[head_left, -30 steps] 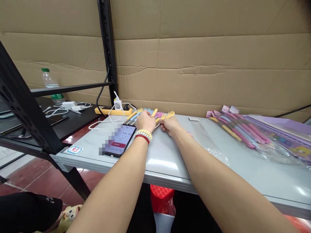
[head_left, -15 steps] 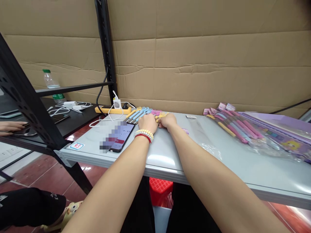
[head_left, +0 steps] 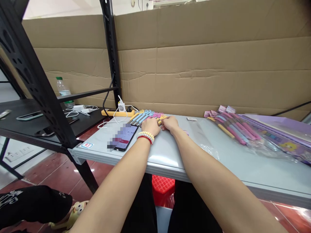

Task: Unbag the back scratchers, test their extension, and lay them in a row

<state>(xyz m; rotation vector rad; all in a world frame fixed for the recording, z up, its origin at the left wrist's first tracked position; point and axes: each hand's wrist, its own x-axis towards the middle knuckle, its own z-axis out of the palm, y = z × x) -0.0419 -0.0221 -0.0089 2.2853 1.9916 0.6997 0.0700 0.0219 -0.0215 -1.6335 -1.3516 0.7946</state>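
A row of back scratchers with claw-shaped heads, among them blue back scratchers and pink ones, lies at the back of the grey table. My left hand, wearing beaded and red bracelets, is curled over the right part of the row and covers several handles. Close beside it, my right hand is closed with bent fingers. Between the two hands shows a yellow back scratcher, touched by both; its handle is hidden. A phone with a lit screen lies left of my left hand.
Bagged back scratchers and purple printed pouches lie to the right. A clear plastic sleeve is nearer my right arm. A yellow power strip with white cables sits at the back left, beside a black upright post. Cardboard walls the back.
The view has tilted up and turned slightly left. Both hands stay close together at the row, with slight finger movement. Another person's hand at the left is out of sight now.
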